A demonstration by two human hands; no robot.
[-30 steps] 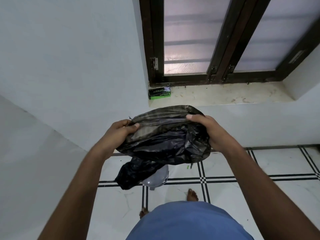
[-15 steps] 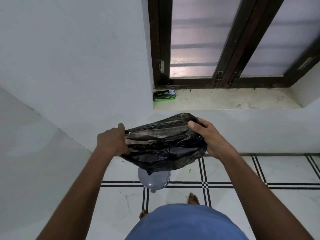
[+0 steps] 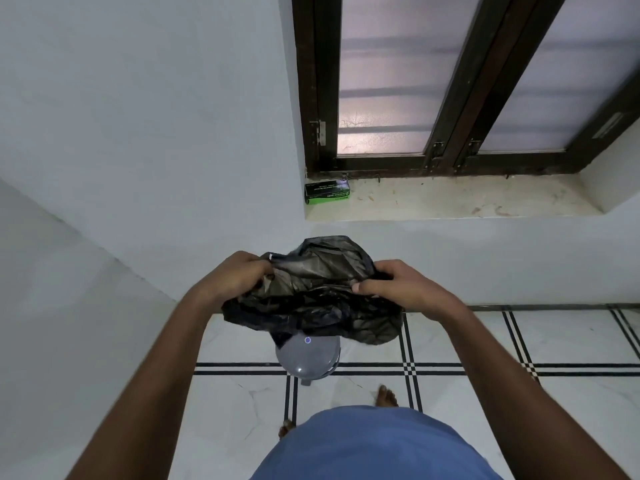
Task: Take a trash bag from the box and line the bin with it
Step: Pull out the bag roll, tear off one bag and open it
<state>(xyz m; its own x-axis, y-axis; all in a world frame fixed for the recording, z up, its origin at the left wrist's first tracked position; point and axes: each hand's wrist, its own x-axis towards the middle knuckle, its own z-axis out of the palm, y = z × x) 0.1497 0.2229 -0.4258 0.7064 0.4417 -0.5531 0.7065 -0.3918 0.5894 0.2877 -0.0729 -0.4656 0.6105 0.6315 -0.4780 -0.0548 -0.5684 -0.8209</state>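
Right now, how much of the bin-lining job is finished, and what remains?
Done: a black trash bag is out of the box, which sits on the window sill. In hand: the left hand and right hand grip the bag's crumpled edge above the grey bin. Left: open the bag and fit it into the bin.

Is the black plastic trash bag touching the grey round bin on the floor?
Cannot tell. In the head view the black plastic trash bag hangs over the grey round bin and hides its far rim.

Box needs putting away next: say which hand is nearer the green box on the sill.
Left. The left hand sits below the green box, slightly leftward; the right hand is lower and further right.
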